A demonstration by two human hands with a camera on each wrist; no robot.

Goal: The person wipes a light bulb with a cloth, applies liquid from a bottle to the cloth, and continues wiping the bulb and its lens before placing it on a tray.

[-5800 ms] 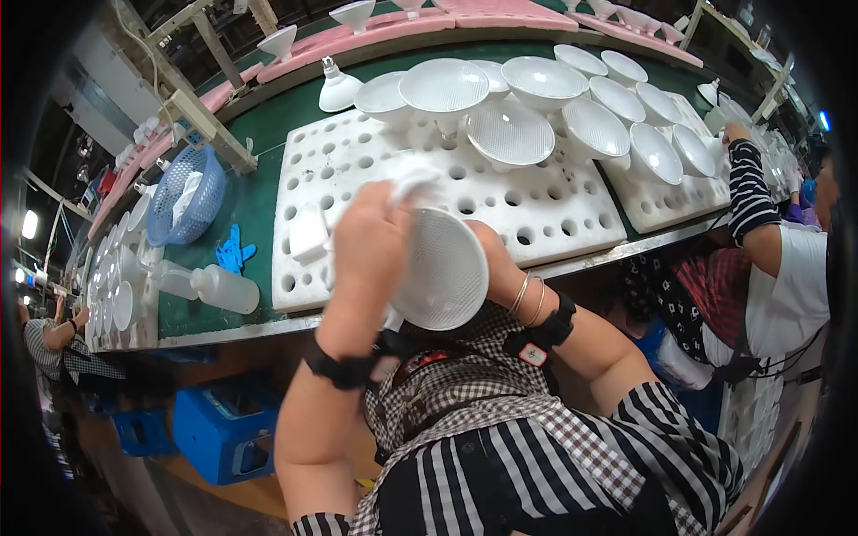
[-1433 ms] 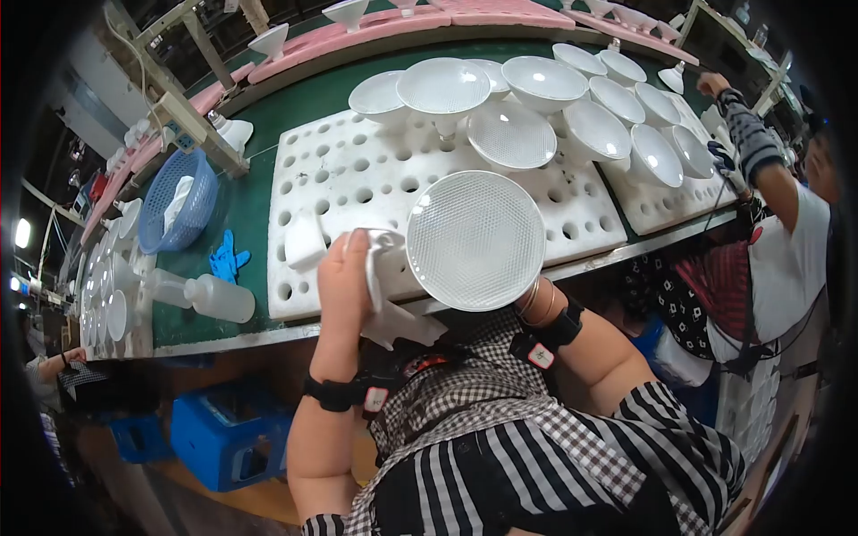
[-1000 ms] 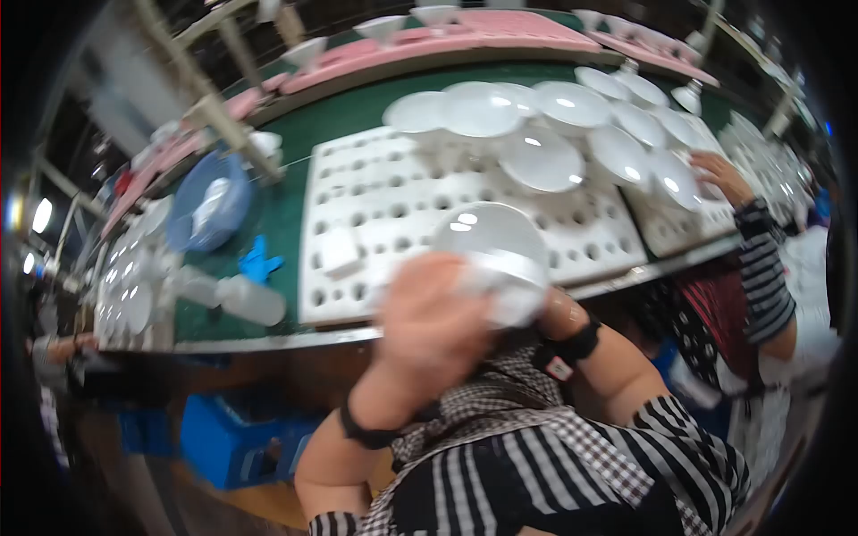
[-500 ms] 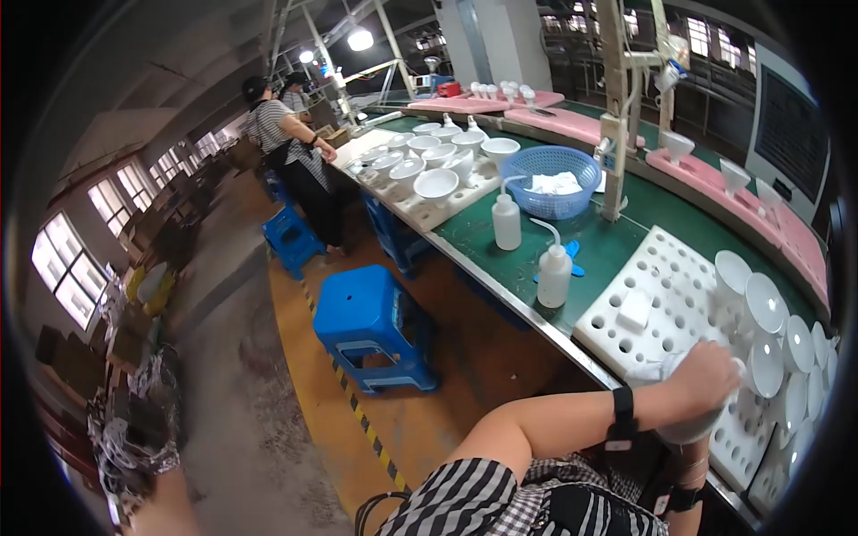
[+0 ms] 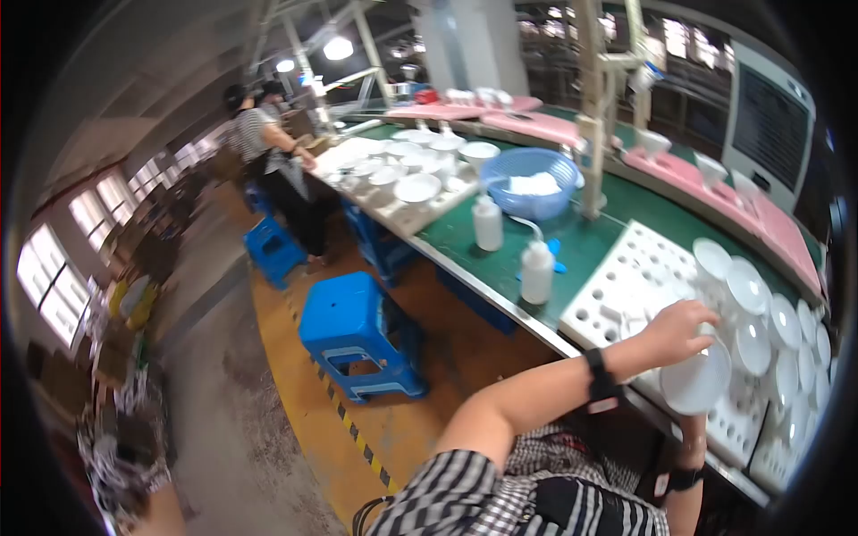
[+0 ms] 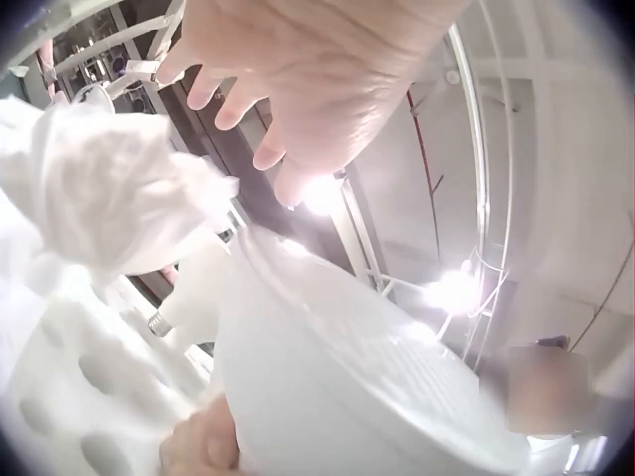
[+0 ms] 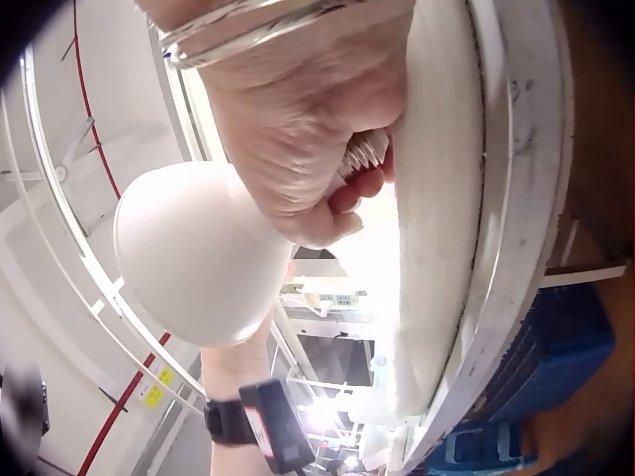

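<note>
A white reflector lamp (image 5: 695,380) with a wide ribbed face is held up near the bench edge. My right hand (image 7: 308,139) grips it from below, fingers curled round its metal screw base (image 7: 365,151). Over the lamp's upper rim, my left hand (image 5: 677,335) has its fingers loosely extended, with nothing in them. In the left wrist view a crumpled white cloth (image 6: 109,188) appears beside the lamp, apart from the left fingers (image 6: 238,99). A white foam board (image 5: 590,299) with rows of holes lies beyond the hands.
More lamps (image 5: 751,348) stand face-up in the board at the right. Two squeeze bottles (image 5: 537,272), a blue glove (image 5: 559,255) and a blue basket (image 5: 514,201) with white cloth are on the green bench. A blue stool (image 5: 344,322) stands on the floor; another person (image 5: 268,152) works farther along.
The head view has swung left toward the aisle. My left hand, earlier rubbing the lamp with the cloth, has let the cloth go. My right hand keeps holding the lamp.
</note>
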